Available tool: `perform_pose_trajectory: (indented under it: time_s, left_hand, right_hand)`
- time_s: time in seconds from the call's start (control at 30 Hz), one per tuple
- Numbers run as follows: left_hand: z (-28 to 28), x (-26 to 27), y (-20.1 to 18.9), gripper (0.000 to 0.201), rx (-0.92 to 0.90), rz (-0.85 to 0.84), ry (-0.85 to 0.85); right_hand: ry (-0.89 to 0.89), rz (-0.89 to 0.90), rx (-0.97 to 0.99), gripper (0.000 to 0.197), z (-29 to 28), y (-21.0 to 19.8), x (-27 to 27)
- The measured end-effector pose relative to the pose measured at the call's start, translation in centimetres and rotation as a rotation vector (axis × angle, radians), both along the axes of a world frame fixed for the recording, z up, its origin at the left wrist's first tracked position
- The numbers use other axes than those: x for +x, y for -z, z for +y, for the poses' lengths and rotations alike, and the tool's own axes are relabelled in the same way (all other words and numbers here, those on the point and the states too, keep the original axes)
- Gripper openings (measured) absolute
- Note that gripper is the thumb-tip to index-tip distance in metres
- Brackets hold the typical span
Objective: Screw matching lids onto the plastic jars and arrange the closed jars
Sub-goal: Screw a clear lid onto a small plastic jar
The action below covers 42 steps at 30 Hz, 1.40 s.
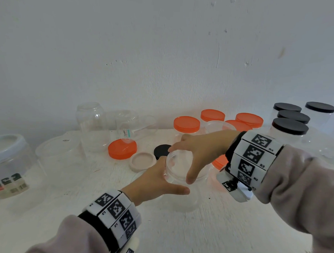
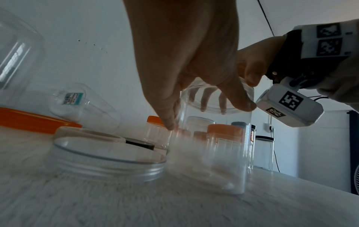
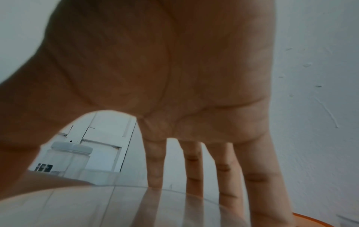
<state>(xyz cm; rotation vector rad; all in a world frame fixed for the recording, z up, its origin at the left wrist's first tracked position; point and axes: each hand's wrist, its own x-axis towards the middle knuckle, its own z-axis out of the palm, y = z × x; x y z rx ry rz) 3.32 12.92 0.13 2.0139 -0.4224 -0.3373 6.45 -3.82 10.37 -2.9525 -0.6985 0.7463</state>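
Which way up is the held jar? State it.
Upright: the clear jar stands on the table, clear lid uppermost under the right hand.

A clear jar (image 1: 184,191) stands upright mid-table under a clear lid (image 1: 180,162), loose orange lids (image 1: 122,148) behind.

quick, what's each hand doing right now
Left hand: fingers curled round the side of the clear jar, steadying it.
Right hand: grips the clear lid on that jar from above.
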Motion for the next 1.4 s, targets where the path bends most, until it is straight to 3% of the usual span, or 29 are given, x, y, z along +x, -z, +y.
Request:
perform_pose_trajectory:
  time_s: [0.33,0.5,0.57,0.67,0.83,0.93,1.07,1.2,1.4]
  left_hand:
    - [0.1,0.1,0.2,0.093,-0.003,0.030,-0.028]
    - [0.1,0.3,0.2,0.094,0.031,0.031,-0.046]
    - [0.0,0.2,0.1,0.092,0.046,0.024,-0.045]
    - [-0.1,0.2,0.1,0.093,0.049,0.014,-0.032]
    - [0.0,0.1,0.1,0.094,0.016,0.039,-0.033]
    - [0.0,0.1,0.1,0.091,-0.001,0.038,-0.032]
    - [-0.1,0.0,-0.1,0.096,0.014,0.033,-0.038]
    - [-0.1,-0.1,-0.2,0.099,0.015,0.024,-0.030]
    - [-0.2,-0.1,-0.1,0.094,-0.004,0.034,-0.034]
  right_hand:
    - [0.058,-0.094,-0.079,0.093,0.6,-0.1,-0.8]
    - [0.034,-0.098,-0.154,0.104,0.4,-0.3,-0.7]
    - [-0.013,-0.052,-0.130,0.109,0.3,-0.7,-0.6]
    - [-0.066,0.006,-0.084,0.101,0.5,-1.0,-0.4]
    - [0.000,-0.086,-0.089,0.087,0.6,-0.3,-0.5]
    - [0.041,-0.104,-0.137,0.091,0.3,-0.2,-0.6]
    - [-0.001,-0.039,-0.057,0.104,-0.4,-0.1,-0.6]
    - [-0.040,-0.007,0.012,0.093,-0.3,0.1,-0.4]
    - [0.042,-0.076,-0.007,0.092,0.1,0.8,-0.6]
